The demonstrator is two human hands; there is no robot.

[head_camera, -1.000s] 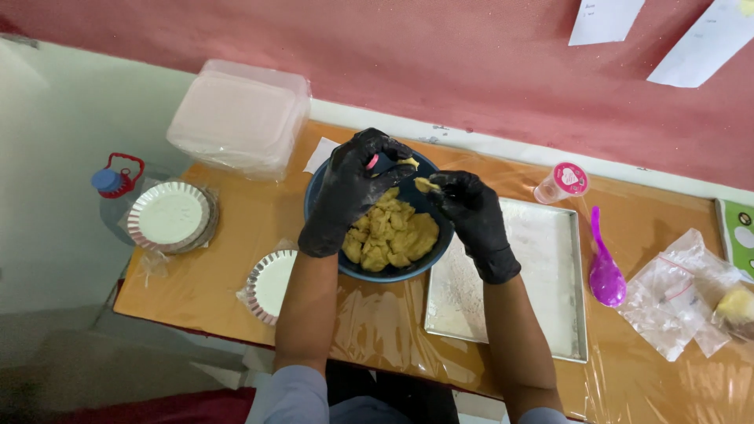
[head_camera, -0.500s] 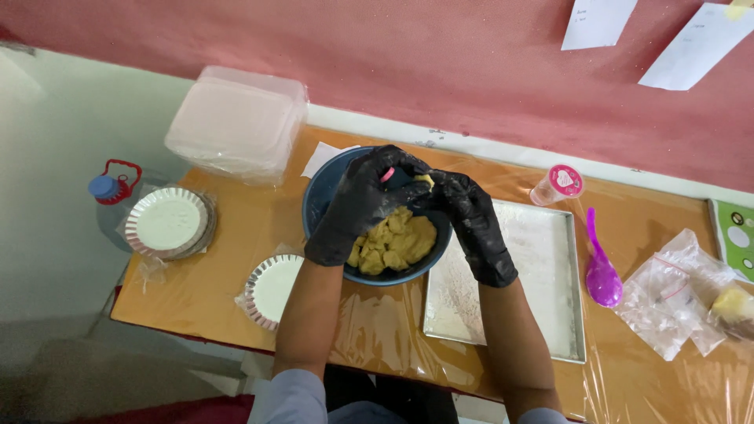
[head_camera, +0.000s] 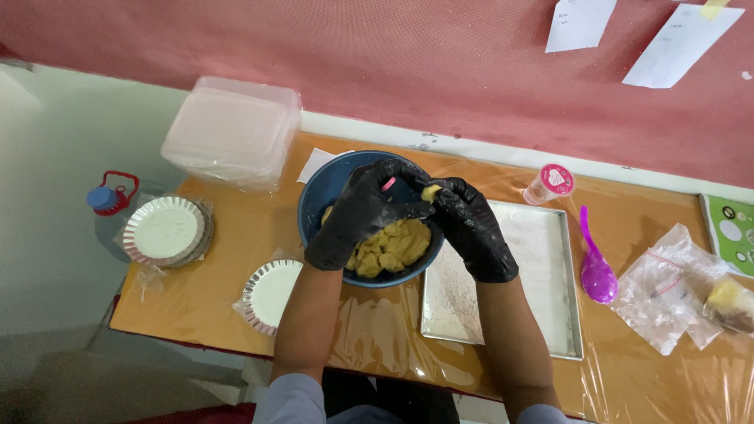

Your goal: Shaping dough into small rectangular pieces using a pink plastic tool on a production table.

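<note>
Dough [head_camera: 390, 245], yellow and crumbly, lay heaped in the blue bowl [head_camera: 323, 192] near the back edge of the desk, and a small lump [head_camera: 430, 191] of it sat pinched between the fingertips of the right hand [head_camera: 471, 228], raised just above the rim on the bowl's far side. The left hand [head_camera: 360, 213] had its fingers curled and pressed together against that same lump, so both black-gloved hands met over the bowl. A second before, the hands had been slightly apart with the lump more exposed; half a second before they had closed in, and now they were clamped around it, which suggested the piece was being shaped or squeezed rather than merely lifted. A small pink thing [head_camera: 388, 184] showed between the left fingers; what it was could not be told. Just to the right of the bowl lay a floured metal tray [head_camera: 542, 290], with nothing on it, and beyond it a purple spoon [head_camera: 594, 265] and a pink-capped jar [head_camera: 548, 184]. Toward the right edge were clear plastic bags [head_camera: 667, 294]. Toward the left edge sat two stacks of foil plates [head_camera: 165, 232], and at the back left corner a clear plastic box [head_camera: 232, 132].
</note>
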